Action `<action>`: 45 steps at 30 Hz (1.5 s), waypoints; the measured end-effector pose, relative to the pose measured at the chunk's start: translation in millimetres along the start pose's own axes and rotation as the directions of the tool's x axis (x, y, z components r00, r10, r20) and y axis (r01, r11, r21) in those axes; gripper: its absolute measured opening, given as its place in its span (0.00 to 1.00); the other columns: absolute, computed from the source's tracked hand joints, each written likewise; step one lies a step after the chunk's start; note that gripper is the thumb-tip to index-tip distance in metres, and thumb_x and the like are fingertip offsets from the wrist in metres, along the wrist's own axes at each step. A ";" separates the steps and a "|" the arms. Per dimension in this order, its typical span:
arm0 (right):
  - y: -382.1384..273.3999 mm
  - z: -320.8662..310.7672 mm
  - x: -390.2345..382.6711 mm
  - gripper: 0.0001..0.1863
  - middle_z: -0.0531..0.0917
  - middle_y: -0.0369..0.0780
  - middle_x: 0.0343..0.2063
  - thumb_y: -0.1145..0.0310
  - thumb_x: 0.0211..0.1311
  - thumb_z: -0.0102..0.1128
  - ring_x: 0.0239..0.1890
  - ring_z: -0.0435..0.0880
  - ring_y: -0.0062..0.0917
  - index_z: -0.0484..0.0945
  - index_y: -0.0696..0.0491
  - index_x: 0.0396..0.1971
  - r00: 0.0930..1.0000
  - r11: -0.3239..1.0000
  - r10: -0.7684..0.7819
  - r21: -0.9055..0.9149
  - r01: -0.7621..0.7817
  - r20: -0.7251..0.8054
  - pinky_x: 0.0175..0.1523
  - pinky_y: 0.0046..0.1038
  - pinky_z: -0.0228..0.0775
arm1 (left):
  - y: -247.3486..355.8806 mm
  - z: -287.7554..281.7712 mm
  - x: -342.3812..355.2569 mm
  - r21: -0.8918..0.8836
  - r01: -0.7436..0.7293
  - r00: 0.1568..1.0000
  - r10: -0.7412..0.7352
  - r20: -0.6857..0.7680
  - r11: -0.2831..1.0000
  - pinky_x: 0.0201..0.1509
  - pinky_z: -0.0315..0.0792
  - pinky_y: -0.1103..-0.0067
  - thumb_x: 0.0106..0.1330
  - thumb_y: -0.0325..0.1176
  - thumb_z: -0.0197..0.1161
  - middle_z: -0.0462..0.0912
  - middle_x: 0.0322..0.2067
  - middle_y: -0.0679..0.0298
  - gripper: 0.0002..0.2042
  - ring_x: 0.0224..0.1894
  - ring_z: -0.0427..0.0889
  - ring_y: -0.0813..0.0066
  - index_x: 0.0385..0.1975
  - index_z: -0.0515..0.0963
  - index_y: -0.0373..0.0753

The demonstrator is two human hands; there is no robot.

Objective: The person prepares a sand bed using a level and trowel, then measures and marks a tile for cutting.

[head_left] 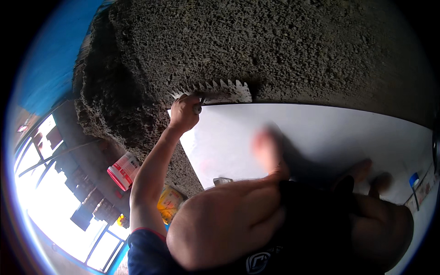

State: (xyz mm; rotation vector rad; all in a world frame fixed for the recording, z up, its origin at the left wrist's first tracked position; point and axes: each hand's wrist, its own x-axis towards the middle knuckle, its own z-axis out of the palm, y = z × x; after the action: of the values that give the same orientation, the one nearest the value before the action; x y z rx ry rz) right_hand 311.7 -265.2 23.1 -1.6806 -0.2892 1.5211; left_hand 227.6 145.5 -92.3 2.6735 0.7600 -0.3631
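Observation:
My left hand (184,112) is closed around the handle of a notched trowel (233,94). The trowel's pale blade rests against rough grey mortar (256,50), teeth pointing away from me. Its near edge lies along the far edge of a large white slab (229,128), which looks like a tile. Over the slab is a blurred bare limb end (266,144); hand or foot, I cannot make out. Further right, dark blurred shapes (360,170) may include my right hand, but no fingers show clearly. My bare knee (211,224) and dark clothing hide the slab's near part.
On the left stand a red and white bucket (123,170) and a yellow container (169,204). A small grey piece (222,181) sits by the slab's near edge. Far right is a blue-topped object (414,179). Bright windows (59,192) lie far left.

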 end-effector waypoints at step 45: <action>54.3 -225.1 -17.5 0.37 0.55 0.50 0.69 0.53 0.65 0.55 0.71 0.56 0.43 0.57 0.56 0.68 0.783 0.973 0.107 -0.098 -0.210 -0.613 0.72 0.39 0.54 | -72.0 17.4 -100.0 0.058 0.493 0.752 -0.392 -0.530 0.868 0.50 0.72 0.56 0.63 0.43 0.64 0.69 0.60 0.47 0.32 0.49 0.77 0.51 0.63 0.65 0.32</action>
State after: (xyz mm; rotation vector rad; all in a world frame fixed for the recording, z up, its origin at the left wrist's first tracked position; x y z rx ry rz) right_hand 492.4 -404.5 -19.8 -2.2716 0.0825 1.0036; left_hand 103.2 150.4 -93.0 2.7663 1.6184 0.1904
